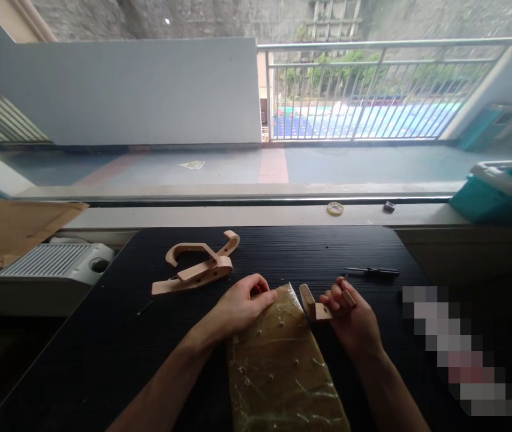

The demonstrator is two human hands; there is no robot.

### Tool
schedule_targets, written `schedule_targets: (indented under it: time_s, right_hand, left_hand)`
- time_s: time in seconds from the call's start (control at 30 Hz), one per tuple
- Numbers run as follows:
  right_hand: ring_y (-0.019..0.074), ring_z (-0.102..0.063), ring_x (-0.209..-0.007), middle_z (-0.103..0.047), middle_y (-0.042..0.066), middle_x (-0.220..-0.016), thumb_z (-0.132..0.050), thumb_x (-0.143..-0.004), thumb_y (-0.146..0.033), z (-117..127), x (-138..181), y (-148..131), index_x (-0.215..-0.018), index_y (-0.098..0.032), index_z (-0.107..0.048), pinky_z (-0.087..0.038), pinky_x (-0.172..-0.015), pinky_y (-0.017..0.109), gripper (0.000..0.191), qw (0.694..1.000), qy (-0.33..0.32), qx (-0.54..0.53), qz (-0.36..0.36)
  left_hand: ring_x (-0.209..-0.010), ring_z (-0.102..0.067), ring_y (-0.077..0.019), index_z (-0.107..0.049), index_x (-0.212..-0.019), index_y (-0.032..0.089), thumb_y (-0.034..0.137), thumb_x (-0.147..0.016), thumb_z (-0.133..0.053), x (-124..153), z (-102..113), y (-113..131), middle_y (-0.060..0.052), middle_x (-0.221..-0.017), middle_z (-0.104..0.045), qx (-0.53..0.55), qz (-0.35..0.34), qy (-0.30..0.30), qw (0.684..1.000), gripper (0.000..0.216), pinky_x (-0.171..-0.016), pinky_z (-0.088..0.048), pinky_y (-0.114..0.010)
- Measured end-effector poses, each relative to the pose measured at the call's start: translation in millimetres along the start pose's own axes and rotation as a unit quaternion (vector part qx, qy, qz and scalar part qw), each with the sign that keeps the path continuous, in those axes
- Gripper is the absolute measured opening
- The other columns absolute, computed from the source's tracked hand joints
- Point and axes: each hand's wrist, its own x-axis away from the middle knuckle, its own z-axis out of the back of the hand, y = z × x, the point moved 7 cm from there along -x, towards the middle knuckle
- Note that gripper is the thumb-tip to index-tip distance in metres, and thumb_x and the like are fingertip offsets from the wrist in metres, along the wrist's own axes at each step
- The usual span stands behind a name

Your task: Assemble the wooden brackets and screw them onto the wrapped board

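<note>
Head view: left hand [242, 303] curled, pinching at bag [278, 360] top edge; right hand [350, 309] gripping wood piece [314, 306]. Best done pinning bag flat, holding piece steady.

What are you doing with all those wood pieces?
A person sits at a black table. Their left hand rests on the top edge of a clear plastic bag of small parts. Their right hand holds a small wooden piece. Curved wooden pieces lie further back, and a screwdriver lies to the right.
</note>
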Motion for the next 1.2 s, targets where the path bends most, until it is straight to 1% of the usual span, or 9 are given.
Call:
schedule_targets:
  time_s: [0.13, 0.33, 0.47, 0.53, 0.7, 0.83, 0.97, 1.07, 1.2]
  right_hand:
    - [0.0067, -0.035, -0.046, -0.033, -0.010, -0.050, -0.060, -0.075, -0.021, 4, -1, -7, -0.074, -0.019, -0.052, -0.045, -0.060, 0.025, 0.008, 0.999, 0.019, -0.025, 0.012]
    - [0.0073, -0.039, -0.049, -0.036, -0.009, -0.053, -0.059, -0.076, -0.023, 21, 24, -40, -0.076, -0.020, -0.053, -0.048, -0.065, 0.027, 0.007, 0.994, 0.067, 0.022, 0.083]
    - [0.0088, -0.040, -0.050, -0.040, -0.007, -0.056, -0.058, -0.078, -0.024, 12, 56, -69, -0.077, -0.022, -0.055, -0.049, -0.064, 0.028, 0.003, 0.971, 0.065, 0.128, 0.193]
    - [0.0096, -0.041, -0.052, -0.042, -0.006, -0.057, -0.059, -0.078, -0.023, 0, 69, -77, -0.076, -0.022, -0.056, -0.049, -0.066, 0.029, 0.003, 0.956, 0.051, 0.172, 0.234]
    - [0.0090, -0.042, -0.052, -0.044, -0.006, -0.055, -0.054, -0.082, -0.025, -23, 80, -77, -0.080, -0.023, -0.055, -0.049, -0.066, 0.028, 0.003, 0.937, 0.030, 0.198, 0.287]
    - [0.0086, -0.045, -0.053, -0.046, -0.006, -0.055, -0.054, -0.083, -0.026, -40, 79, -52, -0.082, -0.022, -0.055, -0.048, -0.065, 0.027, 0.004, 0.950, 0.007, 0.195, 0.243]
    - [0.0100, -0.049, -0.058, -0.047, -0.006, -0.055, -0.055, -0.084, -0.032, -56, 89, -22, -0.084, -0.023, -0.055, -0.046, -0.069, 0.028, 0.009, 0.955, -0.031, 0.210, 0.208]
    - [0.0125, -0.055, -0.066, -0.051, -0.005, -0.057, -0.056, -0.083, -0.037, -58, 99, -2, -0.087, -0.023, -0.054, -0.046, -0.071, 0.028, 0.014, 0.949, -0.030, 0.248, 0.191]
    - [0.0137, -0.057, -0.069, -0.054, -0.004, -0.058, -0.058, -0.080, -0.041, -53, 108, 14, -0.087, -0.023, -0.054, -0.046, -0.068, 0.026, 0.020, 0.954, -0.022, 0.251, 0.163]
  left_hand:
    - [-0.066, -0.054, -0.0145, -0.060, -0.080, 0.017, 0.049, -0.078, -0.047, 13, 10, -9, 0.001, -0.072, -0.060, 0.004, 0.013, 0.047, 0.999, 0.034, -0.059, -0.041, -0.023]
    - [-0.056, -0.056, -0.0158, -0.060, -0.088, 0.023, 0.054, -0.078, -0.049, 74, 37, -59, 0.003, -0.063, -0.059, -0.151, 0.116, 0.160, 0.969, 0.034, -0.053, -0.041, -0.026]
    - [-0.095, -0.059, -0.0197, -0.056, -0.104, 0.023, 0.043, -0.080, -0.052, 88, 41, -46, -0.004, -0.104, -0.061, -0.126, -0.032, 0.243, 0.961, 0.031, -0.082, -0.047, -0.030]
    - [-0.096, -0.059, -0.0186, -0.054, -0.110, 0.023, 0.039, -0.081, -0.051, 88, 34, -46, -0.004, -0.107, -0.060, -0.107, -0.040, 0.221, 0.969, 0.033, -0.083, -0.048, -0.029]
    - [-0.078, -0.062, -0.0171, -0.061, -0.090, 0.025, 0.043, -0.083, -0.048, 102, 22, -55, -0.001, -0.086, -0.063, -0.125, 0.002, 0.157, 0.980, 0.023, -0.070, -0.050, -0.027]
    - [-0.102, -0.058, -0.0218, -0.062, -0.099, 0.025, 0.040, -0.082, -0.051, 115, 29, -47, -0.005, -0.106, -0.062, -0.114, -0.061, 0.210, 0.969, 0.025, -0.088, -0.048, -0.032]
    - [-0.121, -0.047, -0.0261, -0.051, -0.123, 0.028, 0.037, -0.079, -0.056, 118, 23, -45, -0.007, -0.129, -0.052, -0.061, -0.084, 0.186, 0.977, 0.045, -0.104, -0.038, -0.042]
    - [-0.120, -0.048, -0.0265, -0.042, -0.131, 0.031, 0.032, -0.073, -0.064, 123, 16, -41, -0.006, -0.134, -0.048, 0.033, -0.088, 0.161, 0.982, 0.062, -0.102, -0.042, -0.041]
    - [-0.100, -0.061, -0.0223, -0.057, -0.115, 0.026, 0.032, -0.075, -0.063, 125, 9, -32, -0.005, -0.115, -0.063, 0.159, -0.092, 0.110, 0.977, 0.041, -0.085, -0.053, -0.030]
